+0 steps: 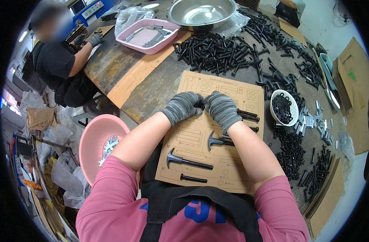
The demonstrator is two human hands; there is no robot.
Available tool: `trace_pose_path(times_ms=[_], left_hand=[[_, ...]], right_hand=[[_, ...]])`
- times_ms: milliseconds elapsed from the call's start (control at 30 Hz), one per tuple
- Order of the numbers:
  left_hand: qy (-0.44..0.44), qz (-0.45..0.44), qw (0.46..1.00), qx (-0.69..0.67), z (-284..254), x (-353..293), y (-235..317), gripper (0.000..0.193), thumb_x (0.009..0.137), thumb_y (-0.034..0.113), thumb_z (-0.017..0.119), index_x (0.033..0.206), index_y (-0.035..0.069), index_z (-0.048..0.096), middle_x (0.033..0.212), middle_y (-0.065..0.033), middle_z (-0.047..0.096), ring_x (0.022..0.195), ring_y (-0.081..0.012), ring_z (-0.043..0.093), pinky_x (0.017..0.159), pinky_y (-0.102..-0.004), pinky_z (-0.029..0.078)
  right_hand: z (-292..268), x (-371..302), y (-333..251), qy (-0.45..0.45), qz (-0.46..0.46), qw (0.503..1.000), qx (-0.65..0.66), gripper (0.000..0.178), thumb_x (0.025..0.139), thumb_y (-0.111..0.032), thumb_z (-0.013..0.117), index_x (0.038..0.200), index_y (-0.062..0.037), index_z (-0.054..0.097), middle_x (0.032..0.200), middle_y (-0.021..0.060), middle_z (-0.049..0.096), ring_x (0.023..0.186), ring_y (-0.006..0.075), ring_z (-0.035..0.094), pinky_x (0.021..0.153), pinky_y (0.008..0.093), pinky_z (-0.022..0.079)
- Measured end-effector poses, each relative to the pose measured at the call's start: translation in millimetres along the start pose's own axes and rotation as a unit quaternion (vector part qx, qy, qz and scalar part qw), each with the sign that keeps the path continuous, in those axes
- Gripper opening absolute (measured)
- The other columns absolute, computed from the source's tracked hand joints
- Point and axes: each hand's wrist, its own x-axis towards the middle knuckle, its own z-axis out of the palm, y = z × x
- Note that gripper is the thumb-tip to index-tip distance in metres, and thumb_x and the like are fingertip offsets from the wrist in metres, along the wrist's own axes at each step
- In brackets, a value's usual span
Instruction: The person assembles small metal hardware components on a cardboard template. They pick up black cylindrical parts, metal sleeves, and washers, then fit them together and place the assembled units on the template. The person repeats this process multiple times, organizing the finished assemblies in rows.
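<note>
My left hand (183,107) and my right hand (222,109), in grey striped knit gloves, meet over the upper part of a printed cardboard sheet (174,139). Both are closed with fingertips pinched together; a small dark piece shows by the left fingers, too hidden to name. On the sheet lie a black hammer-shaped part with a curved head (189,162), a second such part (214,141) partly under my right forearm, and a black bolt (193,178) near the front edge. More black bolts (247,115) lie beside my right hand.
Black bolts (214,52) are heaped behind the sheet. On the right stand a white bowl of black rings (272,105) and loose silver tubes (309,121). A pink tray (154,49) and steel basin (202,24) stand behind; a pink tub (91,141) is left. A co-worker (57,60) sits far left.
</note>
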Motion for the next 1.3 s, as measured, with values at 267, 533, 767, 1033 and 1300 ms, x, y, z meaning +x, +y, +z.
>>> trace_pose_path(times_ms=[267, 533, 767, 1033, 1300], left_hand=[[-0.005, -0.012, 1.0, -0.016, -7, 1, 0, 0.041, 0.071, 0.023, 0.066, 0.105, 0.004, 0.056, 0.093, -0.0143, 0.062, 0.087, -0.0253, 0.059, 0.078, -0.0319, 0.045], [0.175, 0.009, 0.985, 0.0, -44, 54, -39, 0.043, 0.07, 0.024, 0.067, 0.108, 0.007, 0.055, 0.089, -0.0112, 0.059, 0.082, -0.0222, 0.058, 0.074, -0.0321, 0.046], [0.204, 0.075, 0.943, 0.251, -53, 129, -29, 0.034, 0.073, 0.016, 0.057, 0.107, 0.013, 0.052, 0.098, -0.012, 0.054, 0.089, -0.0282, 0.056, 0.076, -0.0376, 0.046], [0.152, 0.069, 0.909, 0.383, -42, 162, -2, 0.019, 0.079, 0.013, 0.047, 0.096, 0.011, 0.056, 0.094, -0.0112, 0.055, 0.085, -0.0265, 0.059, 0.067, -0.0369, 0.05], [0.157, 0.037, 0.923, 0.35, -62, 145, -1, 0.017, 0.078, 0.016, 0.051, 0.09, 0.008, 0.06, 0.097, -0.0142, 0.058, 0.084, -0.0312, 0.06, 0.068, -0.0413, 0.05]], right_hand=[[-14, -4, 14, 0.009, -0.05, 0.997, 0.058, 0.021, 0.08, -0.022, 0.053, 0.096, -0.0121, 0.061, 0.101, 0.0138, 0.056, 0.093, 0.0298, 0.057, 0.078, 0.0372, 0.047], [-59, 59, 95, -0.019, 0.08, 0.996, -0.02, 0.042, 0.078, -0.023, 0.056, 0.119, -0.0167, 0.048, 0.118, 0.0126, 0.05, 0.107, 0.0293, 0.05, 0.088, 0.0381, 0.043], [-57, 110, 94, 0.114, 0.05, 0.992, -0.024, 0.032, 0.081, -0.012, 0.048, 0.113, -0.0155, 0.051, 0.118, 0.0168, 0.046, 0.099, 0.0324, 0.054, 0.08, 0.0405, 0.046], [-40, 155, 111, 0.085, 0.113, 0.99, -0.019, 0.028, 0.088, -0.022, 0.038, 0.112, -0.0142, 0.051, 0.118, 0.0149, 0.049, 0.102, 0.0295, 0.054, 0.083, 0.0415, 0.045], [-62, 159, 96, -0.02, 0.093, 0.994, -0.055, 0.036, 0.089, -0.029, 0.036, 0.117, -0.0107, 0.049, 0.124, 0.0113, 0.047, 0.107, 0.0272, 0.052, 0.088, 0.0425, 0.041]])
